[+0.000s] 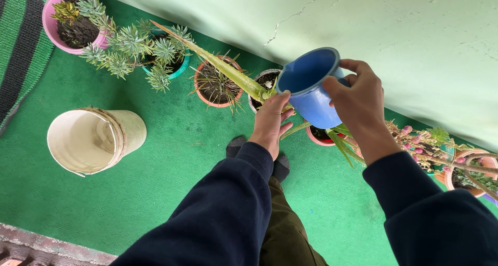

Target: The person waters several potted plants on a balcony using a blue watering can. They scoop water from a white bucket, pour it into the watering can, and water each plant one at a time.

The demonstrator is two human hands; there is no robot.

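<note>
While right hand (358, 102) grips blue jug (310, 87), left hand (271, 121) at aloe leaf (223, 67).

Wall side: a row of pots runs along the pale green wall (415, 43), leaving no gap behind them.
Aloe leaf (218, 66): slants long and low across the terracotta pot (217, 84), barring a straight reach there.
Blue mug (309, 87): held over the dark pot (265, 82), filling the room above it.
Open floor: bare green carpet (171, 172) between the cream bucket (93, 139) and the 2 sleeves.
Left edge: bucket stands apart from the pink pot (72, 22).
Right edge: flowering stems (420, 141) crowd the floor.
</note>
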